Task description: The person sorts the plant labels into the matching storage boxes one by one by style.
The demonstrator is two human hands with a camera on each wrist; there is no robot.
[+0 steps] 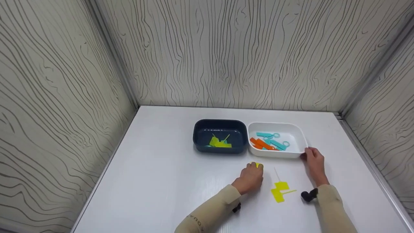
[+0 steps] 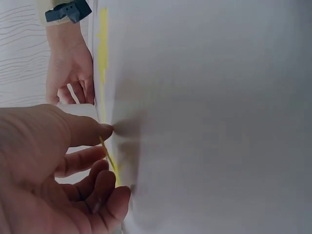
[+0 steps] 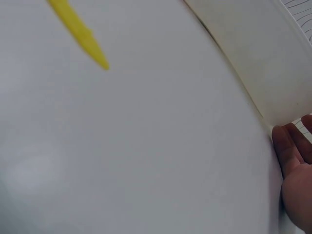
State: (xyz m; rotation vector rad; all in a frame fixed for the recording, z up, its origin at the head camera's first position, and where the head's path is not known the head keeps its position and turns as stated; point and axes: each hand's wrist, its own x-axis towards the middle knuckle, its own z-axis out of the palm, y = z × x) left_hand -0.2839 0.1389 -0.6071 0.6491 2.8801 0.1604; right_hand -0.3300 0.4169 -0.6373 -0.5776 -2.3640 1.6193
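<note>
In the head view my left hand [image 1: 251, 178] is low over the white table, in front of the bins. It holds a yellow tag [image 2: 109, 158] edge-on between thumb and fingers; the fingers cover most of it from above. My right hand [image 1: 315, 162] touches the near right corner of a white bin [image 1: 302, 137], its fingers loosely extended against the bin's wall in the right wrist view. Two more yellow tags [image 1: 277, 195] with thin tails lie on the table between the hands.
Inside the white bin are several turquoise ring-ended tags [image 1: 277, 144] and orange tags [image 1: 263, 144]. A dark blue bin [image 1: 200, 148] stands at its left side, holding yellow-green tags [image 1: 221, 144]. Patterned panels [image 1: 220, 55] enclose the table's back and sides.
</note>
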